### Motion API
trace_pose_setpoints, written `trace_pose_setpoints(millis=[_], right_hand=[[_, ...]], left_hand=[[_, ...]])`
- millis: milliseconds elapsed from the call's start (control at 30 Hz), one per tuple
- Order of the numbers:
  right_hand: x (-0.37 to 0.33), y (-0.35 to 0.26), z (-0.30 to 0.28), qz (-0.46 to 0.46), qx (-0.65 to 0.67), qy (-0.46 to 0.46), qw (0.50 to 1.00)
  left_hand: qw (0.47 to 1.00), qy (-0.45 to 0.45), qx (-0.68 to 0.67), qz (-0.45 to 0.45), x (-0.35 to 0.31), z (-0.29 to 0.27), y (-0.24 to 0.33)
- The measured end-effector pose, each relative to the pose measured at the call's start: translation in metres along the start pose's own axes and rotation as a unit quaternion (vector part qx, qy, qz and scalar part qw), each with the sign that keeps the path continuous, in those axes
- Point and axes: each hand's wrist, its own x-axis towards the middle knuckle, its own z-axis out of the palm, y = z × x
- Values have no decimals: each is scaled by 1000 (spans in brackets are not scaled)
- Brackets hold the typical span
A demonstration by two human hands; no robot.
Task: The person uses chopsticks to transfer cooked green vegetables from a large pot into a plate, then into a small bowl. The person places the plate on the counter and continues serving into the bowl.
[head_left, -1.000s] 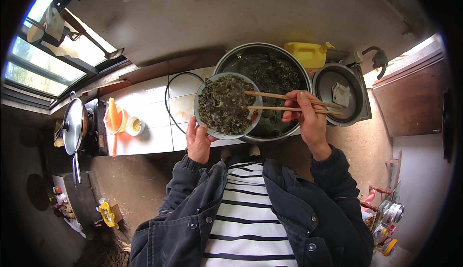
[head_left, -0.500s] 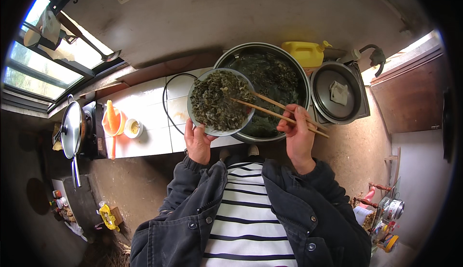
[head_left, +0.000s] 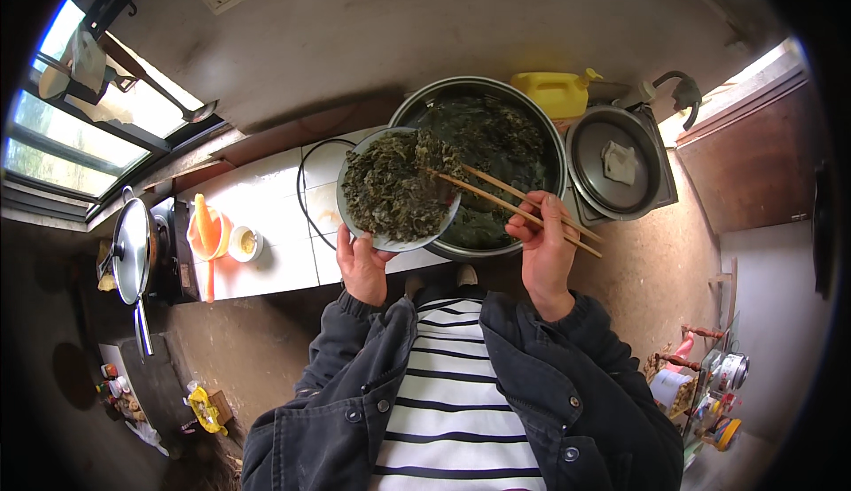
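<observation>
My left hand grips the near rim of a pale plate, fingers underneath and thumb at the edge. Dark green cooked leafy greens are heaped on it. A pair of wooden chopsticks is held in my right hand, their tips touching the right side of the heap. Behind and to the right stands a large metal pot, with more greens in dark liquid. The plate overlaps the pot's left rim and hides part of it.
On the white-tiled counter are an orange basket and a small white bowl. A lidded pan stands at far left. A yellow jug and a round dark lid with a folded cloth sit to the right. A black cable loops beside the plate.
The plate has shifted very slightly left. The chopsticks stay at the heap's right side; both hands keep their holds.
</observation>
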Motion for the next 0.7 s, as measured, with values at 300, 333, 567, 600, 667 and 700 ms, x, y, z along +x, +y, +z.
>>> trace_pose_setpoints(millis=[300,333,567,600,667,700], right_hand=[[-7,-17,-4,-33,-33,-33,998],[-8,-17,-4,-36,-44,-37,998],[-18,-10,2,-53,-157,-88,982],[-19,-11,2,-61,-168,-95,979],[-20,-14,0,-69,-182,-107,975],[-20,-15,-1,-71,-186,-112,973]], left_hand=[[1000,21,-22,1,0,-2,1],[999,21,-25,2,0,-2,1],[999,13,-42,-3,-1,-1,-2],[999,13,-42,-5,-2,-1,-2],[999,15,-46,-8,-2,-1,-3],[999,17,-50,-10,-2,-1,-4]])
